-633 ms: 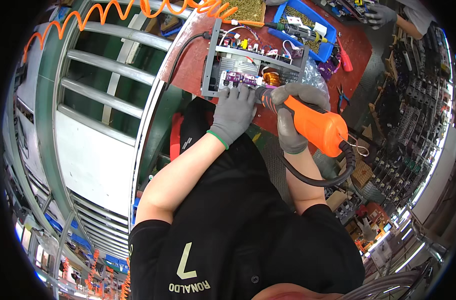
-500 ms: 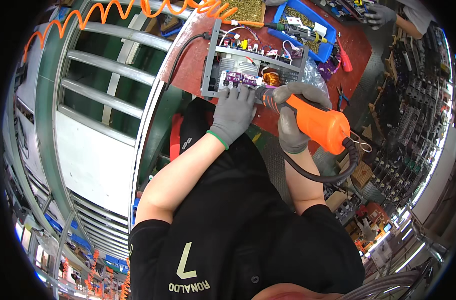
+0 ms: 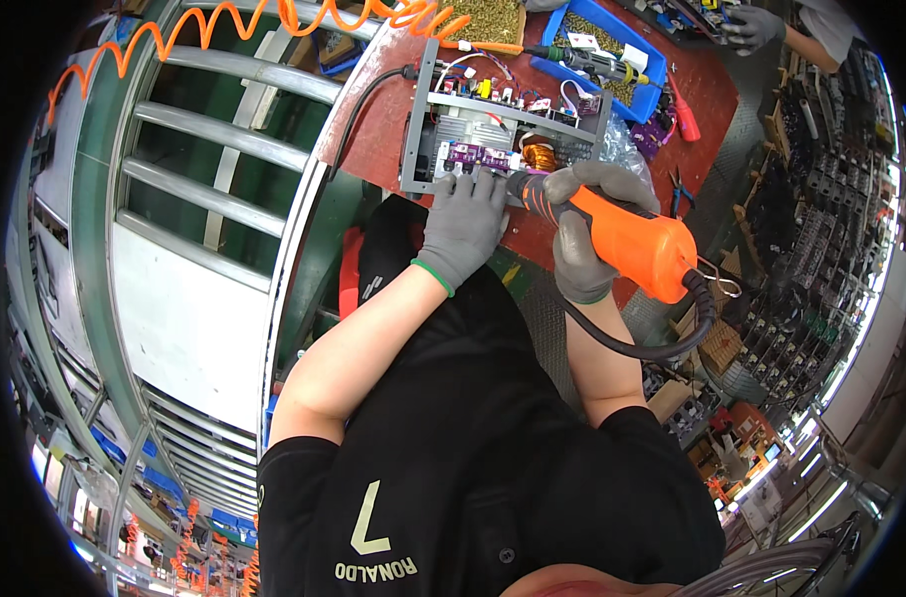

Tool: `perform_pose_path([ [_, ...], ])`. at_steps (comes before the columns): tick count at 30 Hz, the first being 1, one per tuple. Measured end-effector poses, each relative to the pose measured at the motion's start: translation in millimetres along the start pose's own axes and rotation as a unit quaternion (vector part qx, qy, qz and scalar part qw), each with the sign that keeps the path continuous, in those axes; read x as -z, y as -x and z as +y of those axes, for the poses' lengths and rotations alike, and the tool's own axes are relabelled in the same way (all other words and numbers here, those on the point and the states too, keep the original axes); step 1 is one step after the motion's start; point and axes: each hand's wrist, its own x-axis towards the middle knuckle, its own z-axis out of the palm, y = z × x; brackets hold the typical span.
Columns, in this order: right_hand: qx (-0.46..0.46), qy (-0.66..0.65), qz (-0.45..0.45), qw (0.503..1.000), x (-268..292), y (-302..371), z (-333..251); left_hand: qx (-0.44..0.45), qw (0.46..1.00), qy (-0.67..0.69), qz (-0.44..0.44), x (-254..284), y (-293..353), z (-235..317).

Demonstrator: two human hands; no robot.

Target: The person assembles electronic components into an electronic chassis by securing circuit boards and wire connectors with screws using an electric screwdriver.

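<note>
My right hand (image 3: pixel 584 261), in a grey glove, is wrapped round an orange electric screwdriver (image 3: pixel 637 244). Its black front end points left at the near side of an open grey metal chassis (image 3: pixel 413 139); the bit's tip is hidden beside my left fingers. My left hand (image 3: pixel 463 224), gloved too, lies with fingers stretched out over the chassis's near edge, its fingertips close to a purple circuit board (image 3: pixel 481 156). Inside the chassis are a copper coil (image 3: pixel 540 156), silvery heat sinks (image 3: pixel 463 129) and several wires. A black cable (image 3: pixel 662 350) loops down from the screwdriver's rear.
The chassis stands on a red worktable (image 3: pixel 707 90). Behind it are a blue bin (image 3: pixel 655 98) with screws and another power screwdriver, and a box of brass-coloured screws (image 3: pixel 488 25). Red-handled tool (image 3: pixel 685 121) and pliers (image 3: pixel 680 191) lie right. A roller conveyor (image 3: pixel 214 129) runs left. A co-worker's gloved hand (image 3: pixel 754 30) shows top right.
Both hands keep almost the same place. The orange screwdriver's rear end has shifted very slightly to the right.
</note>
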Motion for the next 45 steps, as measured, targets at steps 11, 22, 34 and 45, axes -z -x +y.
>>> perform_pose_path([
  [11,-0.005,-0.025,-0.044,0.999,1.6,0.8,-0.5,-0.004,1.000,-0.003,-0.010,0.2,0.5,0.0],
  [22,-0.002,-0.038,-0.027,0.999,-0.3,1.3,-1.8,-0.005,1.000,-0.003,0.005,0.2,1.3,-0.1],
  [34,-0.003,-0.039,-0.018,0.999,-4.0,-1.2,-4.0,-0.007,1.000,0.003,0.010,2.0,1.9,-0.4],
  [45,-0.009,-0.032,-0.025,0.999,-2.9,-0.9,-5.0,-0.008,1.000,0.005,0.003,1.6,1.5,0.3],
])
